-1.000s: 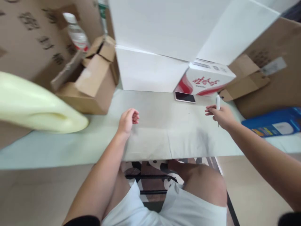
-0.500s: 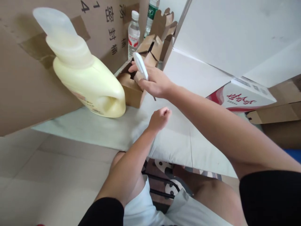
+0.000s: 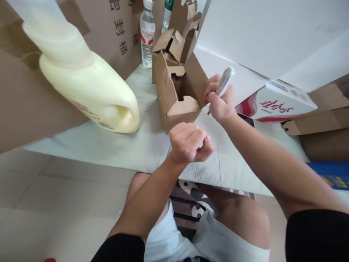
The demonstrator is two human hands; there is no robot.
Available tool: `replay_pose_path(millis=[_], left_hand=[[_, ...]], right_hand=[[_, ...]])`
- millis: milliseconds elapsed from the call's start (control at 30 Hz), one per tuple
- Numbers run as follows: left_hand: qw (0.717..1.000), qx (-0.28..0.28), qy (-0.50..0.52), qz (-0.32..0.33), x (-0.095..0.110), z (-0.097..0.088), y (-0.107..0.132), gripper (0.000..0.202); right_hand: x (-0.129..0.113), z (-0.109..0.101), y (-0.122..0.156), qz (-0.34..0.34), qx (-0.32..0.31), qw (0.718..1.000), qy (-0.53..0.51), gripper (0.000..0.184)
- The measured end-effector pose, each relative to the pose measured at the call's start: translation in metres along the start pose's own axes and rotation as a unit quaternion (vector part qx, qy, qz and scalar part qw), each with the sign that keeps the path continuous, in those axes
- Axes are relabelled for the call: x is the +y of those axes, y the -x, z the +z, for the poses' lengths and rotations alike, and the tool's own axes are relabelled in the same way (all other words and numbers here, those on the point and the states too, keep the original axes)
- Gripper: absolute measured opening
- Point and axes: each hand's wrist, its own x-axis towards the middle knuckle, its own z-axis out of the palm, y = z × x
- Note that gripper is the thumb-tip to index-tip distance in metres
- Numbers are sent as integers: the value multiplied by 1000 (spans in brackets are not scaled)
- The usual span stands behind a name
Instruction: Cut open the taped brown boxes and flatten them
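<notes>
An open brown cardboard box (image 3: 177,116) stands in front of me with its flaps raised. My right hand (image 3: 222,102) is closed around a white-handled tool (image 3: 225,80). A thin dark tip pokes out below that fist; the tool's exact kind is unclear. The fingers of this hand also touch the box's right flap (image 3: 196,78). Close to the near end of the box, my left hand (image 3: 191,142) is curled into a fist, and I see nothing in it.
A large yellow detergent bottle (image 3: 95,87) stands left, before a big carton (image 3: 32,105). Behind are a water bottle (image 3: 147,32) and more opened boxes (image 3: 174,45). To the right lie a white and red carton (image 3: 283,102) and a blue package (image 3: 329,171).
My right hand, with the tool, has moved right from over the box to its right flap. The flaps now stand spread upward. The left fist has come nearer the box.
</notes>
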Motion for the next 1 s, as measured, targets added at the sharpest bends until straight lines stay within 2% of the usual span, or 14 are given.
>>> replay_pose_path(millis=[100, 200, 233, 300, 367, 467, 500, 567, 667, 767, 833, 900, 967, 1000], left_hand=[[998, 57, 22, -14, 10, -13, -13, 18], [984, 98, 7, -152, -5, -18, -20, 17], [974, 84, 16, -209, -13, -17, -20, 14], [954, 31, 81, -288, -27, -11, -17, 26], [913, -86, 187, -351, -34, -1, -10, 34], [864, -237, 236, -375, -30, 17, 2, 39], [860, -255, 227, -380, -27, 23, 5, 39], [864, -248, 197, -391, -22, 31, 10, 41], [876, -212, 176, -395, -24, 36, 15, 50], [889, -201, 184, -369, -29, 35, 16, 52], [898, -225, 177, -335, -31, 33, 14, 39], [892, -288, 166, -306, -31, 30, 11, 23], [876, -331, 167, -308, -33, 26, 6, 20], [874, -323, 170, -322, -36, 24, 5, 19]], right_hand=[[-14, -34, 41, -3, 81, 997, -11, 23], [-34, -69, 92, -47, 153, 986, -37, 18], [-39, -79, 110, -58, 173, 982, -47, 19], [-47, -92, 142, -58, 205, 975, -66, 20], [-48, -98, 168, -20, 227, 971, -74, 17], [-37, -100, 190, 29, 252, 967, -39, 10], [-32, -100, 194, 45, 266, 963, -27, 8], [-19, -99, 200, 102, 284, 953, -25, 27], [-6, -101, 206, 158, 209, 960, -96, 59], [-3, -103, 207, 120, 72, 963, -232, 71], [-7, -104, 205, 115, -12, 951, -287, 56], [-10, -104, 202, 135, -48, 949, -282, 28], [-10, -103, 201, 161, -18, 950, -266, 17], [-9, -102, 200, 191, 17, 947, -257, 16]])
